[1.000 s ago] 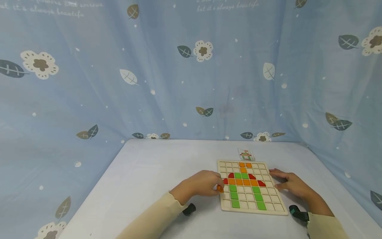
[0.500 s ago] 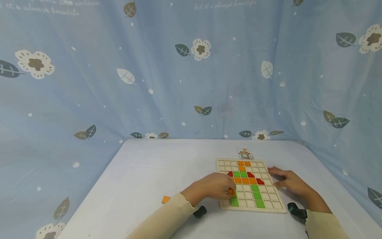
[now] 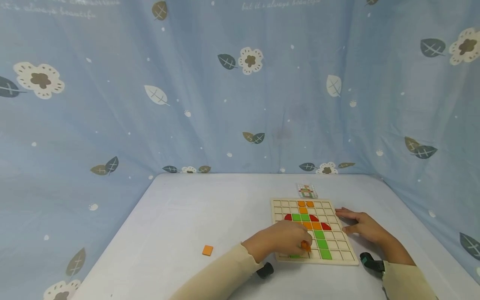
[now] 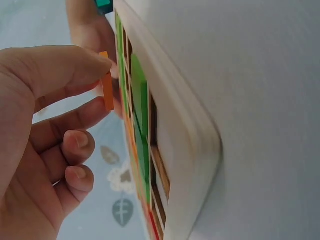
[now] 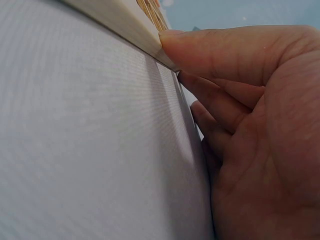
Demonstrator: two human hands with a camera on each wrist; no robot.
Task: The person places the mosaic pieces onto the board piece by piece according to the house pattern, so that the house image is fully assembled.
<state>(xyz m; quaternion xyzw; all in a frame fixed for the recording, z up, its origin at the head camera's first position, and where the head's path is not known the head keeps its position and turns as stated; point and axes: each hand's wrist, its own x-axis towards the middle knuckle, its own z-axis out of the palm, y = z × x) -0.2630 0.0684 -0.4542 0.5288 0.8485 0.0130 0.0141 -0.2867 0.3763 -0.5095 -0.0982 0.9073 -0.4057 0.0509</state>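
My left hand (image 3: 286,238) is over the lower left part of a wooden grid board (image 3: 339,244), pinching a small orange square tile (image 4: 107,87) between thumb and fingers. In the left wrist view the tile is held on edge, apart from the board face. Green tiles (image 3: 321,244), orange tiles (image 3: 316,226) and red rounded tiles (image 3: 325,226) sit in the grid; my left hand hides some of them. At the board's right edge rests my right hand (image 3: 363,227), its thumb touching the board's side in the right wrist view, fingers extended.
A loose orange tile (image 3: 207,250) lies on the white table (image 3: 187,212) to the left. Behind the board is a small pattern card (image 3: 306,191). A blue printed curtain (image 3: 202,83) surrounds the table's back and sides. Dark wrist devices (image 3: 371,262) are strapped at both wrists.
My left hand has moved right across the board with the orange tile, from its left edge to above the lower rows. The loose orange tile has come into view. My right hand stays put.
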